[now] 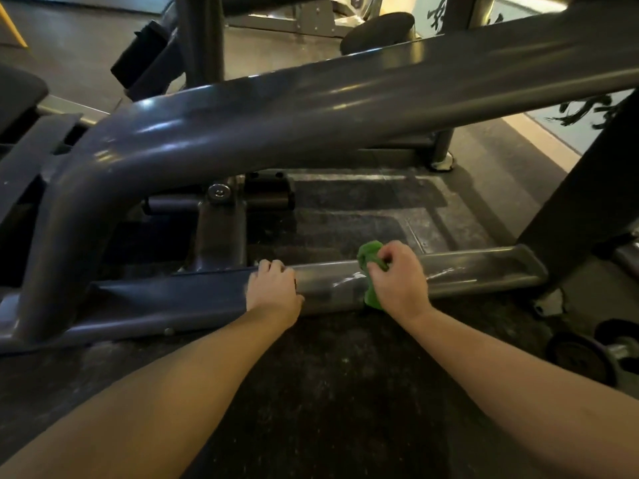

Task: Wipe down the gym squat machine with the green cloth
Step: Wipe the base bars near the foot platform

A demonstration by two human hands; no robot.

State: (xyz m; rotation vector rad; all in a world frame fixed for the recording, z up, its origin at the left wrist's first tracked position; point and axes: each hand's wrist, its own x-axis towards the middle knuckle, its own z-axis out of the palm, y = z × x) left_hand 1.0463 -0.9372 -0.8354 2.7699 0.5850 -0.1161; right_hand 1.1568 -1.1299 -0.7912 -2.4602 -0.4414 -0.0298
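Head view: our right hand (397,281) clutches the cloth (370,252) against the low bar (484,267) of the machine (311,108); our left hand (273,288) grips the same bar just beside it, fingers curled over the top.

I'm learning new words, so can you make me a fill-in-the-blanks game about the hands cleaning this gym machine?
The crumpled cloth gripped by the right hand is ____ in colour.
The bare left hand holds the low grey metal bar, to the ____ of the cloth.
A dark dumbbell lies on the ____ at the far right.
Missing words: green, left, floor.
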